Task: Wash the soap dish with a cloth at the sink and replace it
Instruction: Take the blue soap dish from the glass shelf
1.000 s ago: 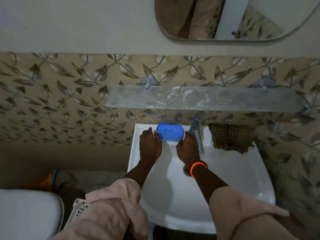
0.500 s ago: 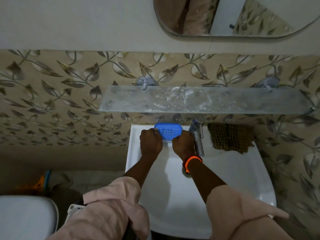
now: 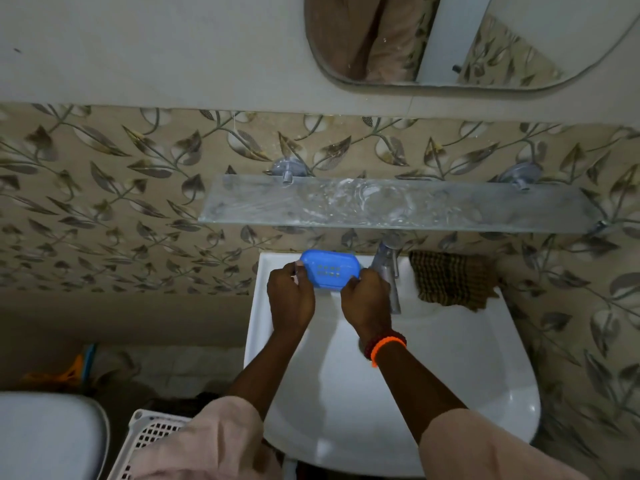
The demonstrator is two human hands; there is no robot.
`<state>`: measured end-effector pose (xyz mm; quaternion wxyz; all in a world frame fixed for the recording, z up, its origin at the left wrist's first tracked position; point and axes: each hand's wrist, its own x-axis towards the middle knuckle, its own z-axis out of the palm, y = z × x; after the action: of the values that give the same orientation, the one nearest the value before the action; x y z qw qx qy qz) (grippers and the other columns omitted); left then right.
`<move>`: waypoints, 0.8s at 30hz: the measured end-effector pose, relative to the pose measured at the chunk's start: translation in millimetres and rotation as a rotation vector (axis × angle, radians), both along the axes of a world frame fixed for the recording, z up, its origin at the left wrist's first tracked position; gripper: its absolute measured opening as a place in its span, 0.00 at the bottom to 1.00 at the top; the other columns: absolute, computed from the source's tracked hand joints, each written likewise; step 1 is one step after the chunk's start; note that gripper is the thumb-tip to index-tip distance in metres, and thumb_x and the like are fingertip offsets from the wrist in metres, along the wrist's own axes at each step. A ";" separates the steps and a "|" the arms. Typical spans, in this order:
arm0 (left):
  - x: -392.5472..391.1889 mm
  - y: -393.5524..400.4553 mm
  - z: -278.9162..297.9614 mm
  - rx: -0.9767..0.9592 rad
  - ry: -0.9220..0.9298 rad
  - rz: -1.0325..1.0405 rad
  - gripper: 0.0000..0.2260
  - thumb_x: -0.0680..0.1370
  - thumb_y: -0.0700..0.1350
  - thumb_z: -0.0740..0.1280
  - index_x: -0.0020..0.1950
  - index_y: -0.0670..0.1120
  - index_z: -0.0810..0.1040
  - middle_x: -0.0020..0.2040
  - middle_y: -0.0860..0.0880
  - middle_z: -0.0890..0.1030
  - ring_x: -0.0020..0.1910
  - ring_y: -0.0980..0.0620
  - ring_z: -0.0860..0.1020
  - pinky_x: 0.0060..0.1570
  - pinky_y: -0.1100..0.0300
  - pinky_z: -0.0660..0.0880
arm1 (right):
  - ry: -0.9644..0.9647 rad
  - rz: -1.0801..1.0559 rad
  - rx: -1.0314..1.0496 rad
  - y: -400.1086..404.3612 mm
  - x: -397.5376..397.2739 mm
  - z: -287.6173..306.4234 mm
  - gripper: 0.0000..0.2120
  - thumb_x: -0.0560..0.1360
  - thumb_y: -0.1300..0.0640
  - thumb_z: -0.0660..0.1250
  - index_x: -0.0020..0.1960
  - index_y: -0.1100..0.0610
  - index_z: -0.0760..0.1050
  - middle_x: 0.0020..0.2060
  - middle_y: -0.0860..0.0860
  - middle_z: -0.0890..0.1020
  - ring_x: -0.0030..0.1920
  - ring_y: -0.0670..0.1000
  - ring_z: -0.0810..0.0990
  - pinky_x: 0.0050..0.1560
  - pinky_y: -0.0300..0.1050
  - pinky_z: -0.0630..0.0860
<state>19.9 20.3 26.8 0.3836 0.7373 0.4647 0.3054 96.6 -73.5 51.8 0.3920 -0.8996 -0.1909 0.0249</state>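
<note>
A blue soap dish (image 3: 329,269) with small drain holes is at the back left ledge of the white sink (image 3: 433,368), against the wall. My left hand (image 3: 290,299) grips its left end and my right hand (image 3: 366,303) grips its right end. I cannot tell whether the dish rests on the ledge or is just above it. A brown checked cloth (image 3: 450,278) lies crumpled on the back right ledge, apart from both hands. The metal tap (image 3: 388,271) stands between dish and cloth, right beside my right hand.
A bare glass shelf (image 3: 398,206) hangs on the leaf-patterned wall just above the sink. A mirror (image 3: 450,39) is higher up. A toilet (image 3: 48,434) and a white perforated basket (image 3: 152,434) are at lower left.
Both hands closed in on the soap dish from either side and now hold its ends. The dish stays at the back ledge.
</note>
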 end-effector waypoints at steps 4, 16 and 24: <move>-28.3 -32.7 3.3 -0.181 -0.186 0.063 0.15 0.86 0.46 0.57 0.55 0.40 0.81 0.48 0.43 0.84 0.48 0.46 0.82 0.46 0.54 0.77 | 0.264 -0.005 0.145 -37.0 -13.9 -5.3 0.07 0.74 0.64 0.65 0.38 0.62 0.78 0.33 0.59 0.84 0.34 0.54 0.83 0.34 0.45 0.79; -26.7 -113.7 14.7 -1.245 -0.905 -0.007 0.36 0.82 0.66 0.51 0.75 0.38 0.70 0.71 0.34 0.75 0.66 0.38 0.75 0.70 0.42 0.69 | 0.943 -0.165 0.769 -131.3 -62.7 28.4 0.11 0.74 0.69 0.71 0.55 0.62 0.74 0.44 0.63 0.85 0.43 0.59 0.87 0.40 0.46 0.84; -10.3 -101.4 8.9 -1.431 -0.926 -0.083 0.34 0.78 0.71 0.55 0.68 0.47 0.79 0.61 0.37 0.82 0.58 0.39 0.81 0.64 0.42 0.72 | 0.862 0.000 0.599 -153.8 -24.3 7.8 0.13 0.72 0.49 0.74 0.48 0.57 0.78 0.40 0.56 0.87 0.41 0.57 0.87 0.42 0.52 0.85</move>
<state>9.6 -81.1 35.7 0.9193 0.1347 0.3147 0.1944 72.2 -227.3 59.6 0.6749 -0.6563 -0.0108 0.3373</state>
